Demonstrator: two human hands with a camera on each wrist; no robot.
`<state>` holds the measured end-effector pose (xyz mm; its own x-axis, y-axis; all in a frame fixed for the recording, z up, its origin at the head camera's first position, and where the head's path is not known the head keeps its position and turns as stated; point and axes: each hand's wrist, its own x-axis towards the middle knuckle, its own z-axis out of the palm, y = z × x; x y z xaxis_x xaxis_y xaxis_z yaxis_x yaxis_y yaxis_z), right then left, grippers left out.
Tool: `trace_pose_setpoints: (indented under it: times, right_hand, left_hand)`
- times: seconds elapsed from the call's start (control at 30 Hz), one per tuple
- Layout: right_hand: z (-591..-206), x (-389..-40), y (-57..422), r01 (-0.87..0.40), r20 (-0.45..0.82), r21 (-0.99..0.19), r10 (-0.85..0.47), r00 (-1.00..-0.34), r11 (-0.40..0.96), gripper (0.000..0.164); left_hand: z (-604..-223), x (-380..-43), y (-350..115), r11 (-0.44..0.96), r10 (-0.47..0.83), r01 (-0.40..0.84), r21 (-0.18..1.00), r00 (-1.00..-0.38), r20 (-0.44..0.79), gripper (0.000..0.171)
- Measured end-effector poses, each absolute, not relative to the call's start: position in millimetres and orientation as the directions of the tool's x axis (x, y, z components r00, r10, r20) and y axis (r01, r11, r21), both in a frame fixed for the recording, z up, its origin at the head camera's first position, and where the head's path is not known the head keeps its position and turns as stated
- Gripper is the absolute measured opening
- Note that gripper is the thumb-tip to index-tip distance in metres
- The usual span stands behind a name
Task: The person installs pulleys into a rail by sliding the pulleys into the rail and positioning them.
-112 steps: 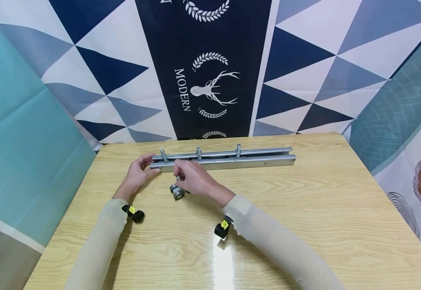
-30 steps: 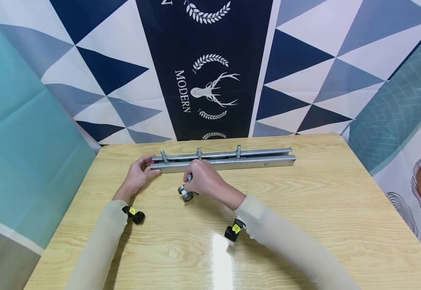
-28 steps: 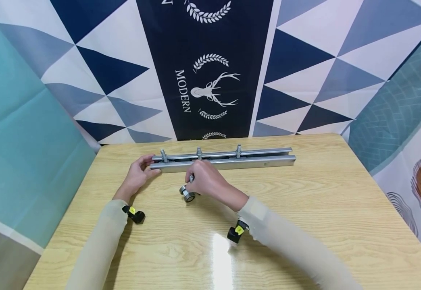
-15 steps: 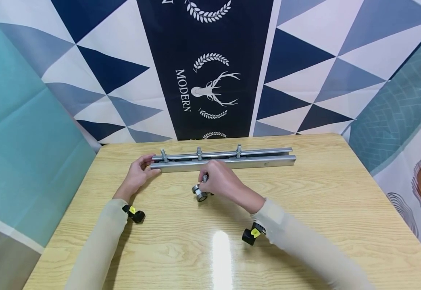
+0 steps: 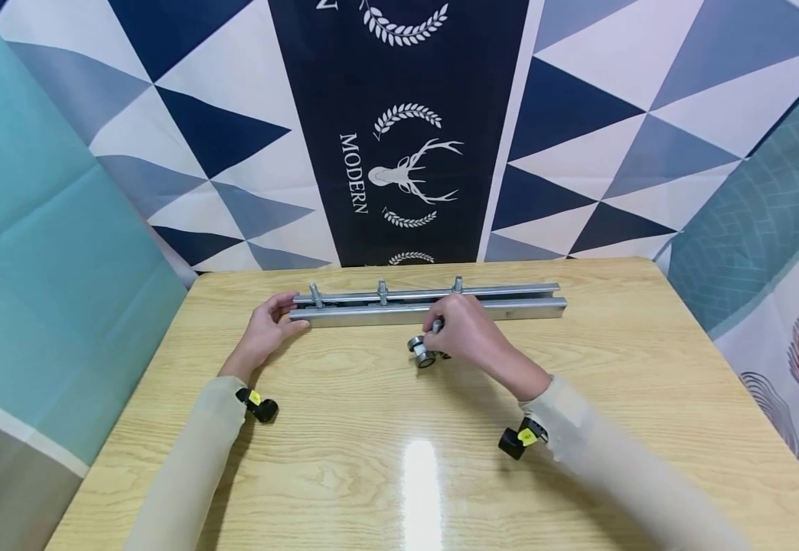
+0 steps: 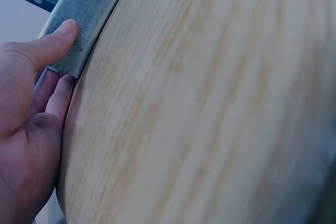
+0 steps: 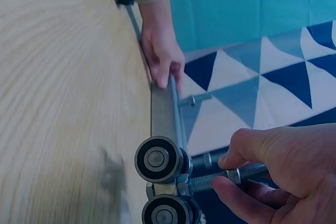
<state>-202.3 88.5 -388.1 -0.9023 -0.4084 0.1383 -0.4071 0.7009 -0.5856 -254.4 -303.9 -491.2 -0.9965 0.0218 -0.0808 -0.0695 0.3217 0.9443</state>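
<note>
A metal channel track [image 5: 372, 315] lies across the back of the table, slot up, with three threaded bolts [image 5: 383, 291] standing out of it. My left hand [image 5: 265, 329] grips its left end. In the left wrist view the thumb [image 6: 60, 32] lies on the track's outer face and the fingertips are at its end. My right hand [image 5: 468, 330] pinches a roller trolley [image 5: 425, 353] by its threaded stem, in front of the track near the third bolt. The right wrist view shows the trolley's bearing wheels [image 7: 156, 159] and a nut [image 7: 232, 176] on the stem, between thumb and fingers.
The wooden table [image 5: 344, 459] spreads out in front of the track. A patterned cloth [image 5: 220, 138] hangs right behind it, and a teal cloth [image 5: 48, 229] borders the left side. Each wrist bears a small black camera [image 5: 262, 408].
My right hand has carried the roller trolley to the right along the front of the track, from near its left end to right of its middle. The left hand keeps its grip.
</note>
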Motion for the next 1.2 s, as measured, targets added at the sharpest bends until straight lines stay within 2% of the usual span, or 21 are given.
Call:
trace_pose_setpoints:
  times: [0.37, 0.7, 1.2]
  right_hand:
    - [-374, -218, 132, -0.387, 0.158, -0.562, -0.364, -0.918, 0.731, 0.015]
    - [-351, -233, 166, -0.351, 0.207, -0.523, -0.284, -0.936, 0.776, 0.011]
    - [-338, -258, 220, -0.246, 0.152, -0.492, -0.196, -0.969, 0.835, 0.011]
  left_hand:
    - [-492, -253, -302, 0.333, 0.019, -0.062, 0.941, -0.997, -0.073, 0.073]
    - [-493, -253, -301, 0.322, 0.013, -0.070, 0.944, -0.997, -0.078, 0.072]
    - [-493, -255, -303, 0.302, 0.020, -0.057, 0.952, -0.998, -0.066, 0.073]
